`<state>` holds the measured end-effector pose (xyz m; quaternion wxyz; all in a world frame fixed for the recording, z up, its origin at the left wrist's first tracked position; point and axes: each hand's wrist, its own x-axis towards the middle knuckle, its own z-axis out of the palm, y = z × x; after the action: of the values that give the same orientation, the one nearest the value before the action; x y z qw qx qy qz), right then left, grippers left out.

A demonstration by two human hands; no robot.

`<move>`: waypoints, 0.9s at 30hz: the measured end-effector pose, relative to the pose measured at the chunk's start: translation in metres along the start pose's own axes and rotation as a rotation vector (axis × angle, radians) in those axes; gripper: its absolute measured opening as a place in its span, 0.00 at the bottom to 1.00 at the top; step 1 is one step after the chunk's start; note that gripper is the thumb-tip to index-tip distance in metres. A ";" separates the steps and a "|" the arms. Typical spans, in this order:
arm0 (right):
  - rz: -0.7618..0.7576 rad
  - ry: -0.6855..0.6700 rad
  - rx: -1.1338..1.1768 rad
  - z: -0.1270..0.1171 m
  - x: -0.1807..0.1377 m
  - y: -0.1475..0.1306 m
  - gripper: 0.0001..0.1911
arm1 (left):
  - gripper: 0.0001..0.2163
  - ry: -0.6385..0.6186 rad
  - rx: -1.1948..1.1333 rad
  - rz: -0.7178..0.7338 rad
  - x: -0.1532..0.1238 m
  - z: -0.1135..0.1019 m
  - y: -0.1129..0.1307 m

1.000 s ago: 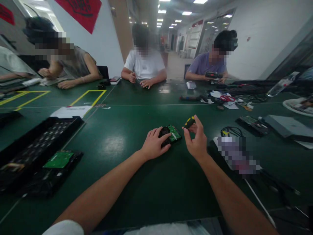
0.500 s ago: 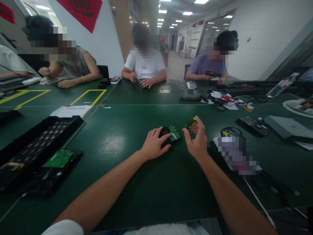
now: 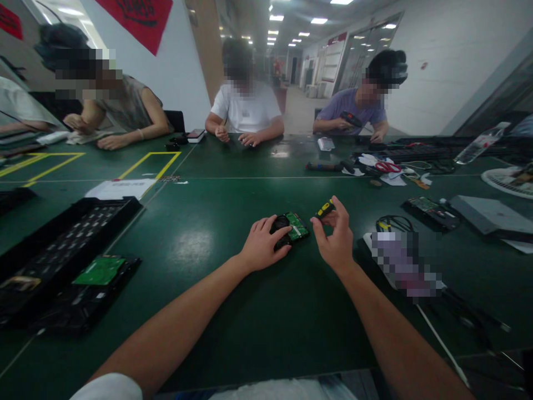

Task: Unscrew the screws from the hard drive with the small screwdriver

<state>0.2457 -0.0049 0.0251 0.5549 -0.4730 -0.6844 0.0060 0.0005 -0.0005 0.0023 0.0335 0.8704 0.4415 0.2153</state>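
My left hand [image 3: 265, 243] lies over the near left part of a hard drive [image 3: 298, 226], fingers and thumb bent around it and holding it against the table. The drive's green circuit board faces up; my fingers hide part of its black body. Just right of the drive, my right hand [image 3: 334, 239] pinches the black-and-yellow handle of a small screwdriver [image 3: 325, 209] between thumb and fingers. Its shaft and tip are too hard to make out, so I cannot tell whether it touches the drive.
On the green table [image 3: 208, 311], a long black tray [image 3: 120, 206] and another circuit-board unit [image 3: 100, 270] lie left. To the right are a phone-like device [image 3: 402, 264] with cables, another drive [image 3: 431, 213] and a grey box [image 3: 491, 216]. Several co-workers sit opposite.
The screwdriver handle has turned in my right fingers and shows more yellow. My left hand and the drive stay put. A co-worker at the right has raised a dark tool.
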 end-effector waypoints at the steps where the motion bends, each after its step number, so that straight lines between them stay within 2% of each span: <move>1: -0.005 0.008 -0.011 0.000 0.000 -0.001 0.38 | 0.27 0.001 0.000 -0.001 0.000 0.000 0.000; 9: -0.006 -0.030 0.028 -0.001 0.001 -0.003 0.36 | 0.27 -0.016 0.011 -0.007 0.000 0.001 -0.001; 15: -0.012 0.015 -0.039 -0.002 0.003 -0.007 0.37 | 0.27 -0.016 -0.001 -0.005 0.000 -0.001 -0.001; 21: -0.001 -0.031 0.003 -0.002 0.002 -0.004 0.37 | 0.27 -0.009 -0.009 -0.008 0.000 -0.001 0.000; 27: -0.013 0.012 -0.029 -0.002 0.002 -0.007 0.37 | 0.27 -0.012 0.000 -0.005 0.000 -0.002 0.000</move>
<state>0.2429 -0.0085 0.0305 0.5519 -0.4769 -0.6840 -0.0104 -0.0003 -0.0007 0.0036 0.0366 0.8706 0.4434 0.2099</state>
